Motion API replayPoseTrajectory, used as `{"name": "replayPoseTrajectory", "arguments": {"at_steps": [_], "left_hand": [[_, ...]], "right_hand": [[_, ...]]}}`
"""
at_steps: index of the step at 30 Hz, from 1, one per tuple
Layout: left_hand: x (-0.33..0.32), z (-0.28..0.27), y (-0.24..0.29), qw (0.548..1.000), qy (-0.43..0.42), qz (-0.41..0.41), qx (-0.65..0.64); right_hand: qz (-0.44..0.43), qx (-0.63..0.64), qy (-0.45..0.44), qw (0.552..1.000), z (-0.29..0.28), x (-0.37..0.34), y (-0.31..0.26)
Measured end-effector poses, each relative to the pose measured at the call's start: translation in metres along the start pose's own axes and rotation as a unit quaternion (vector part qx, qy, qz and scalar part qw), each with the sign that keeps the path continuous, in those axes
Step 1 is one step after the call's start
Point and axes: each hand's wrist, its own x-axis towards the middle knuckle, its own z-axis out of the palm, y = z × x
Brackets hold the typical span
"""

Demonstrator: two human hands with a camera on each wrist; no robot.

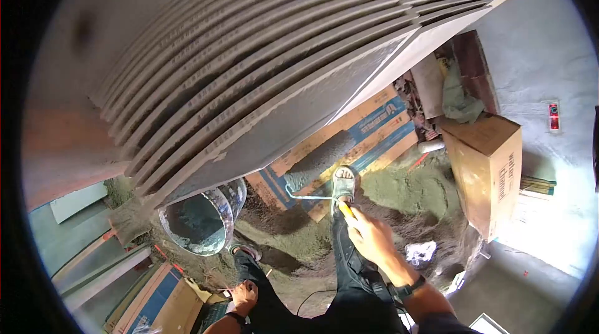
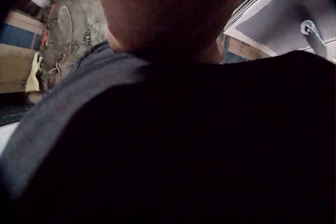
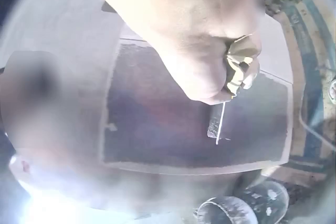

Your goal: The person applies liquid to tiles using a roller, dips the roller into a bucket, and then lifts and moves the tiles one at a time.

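My right hand grips the yellow handle of a paint roller. Its bent wire frame runs left to a grey, wet-looking sleeve, which overlaps the flattened cardboard in the head view. From the right wrist, that hand covers most of the handle, with a thin metal rod showing beyond the fingers against a dark grey slab face. My left hand rests on the dark trousers near the left knee, its fingers mostly hidden in the left wrist view.
Large slabs lean in a stack ahead. A smeared bucket holding grey liquid stands left of my feet. Blue-striped cardboard lies on the sandy floor. At right stands a tall carton beside the wall.
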Motion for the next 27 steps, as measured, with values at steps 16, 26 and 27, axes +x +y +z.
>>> {"name": "replayPoseTrajectory", "arguments": {"at_steps": [16,26,27], "left_hand": [[0.010,0.011,0.013,1.000,0.004,-0.012,-0.013],[0.013,0.032,-0.008,1.000,-0.010,-0.029,-0.004],[0.016,0.052,-0.026,0.998,0.032,0.044,0.025]], "right_hand": [[-0.096,0.033,0.130,0.986,-0.151,-0.036,-0.088],[-0.055,0.042,0.099,0.993,-0.115,-0.008,-0.065],[-0.045,0.036,0.090,0.994,-0.112,-0.006,-0.061]]}}
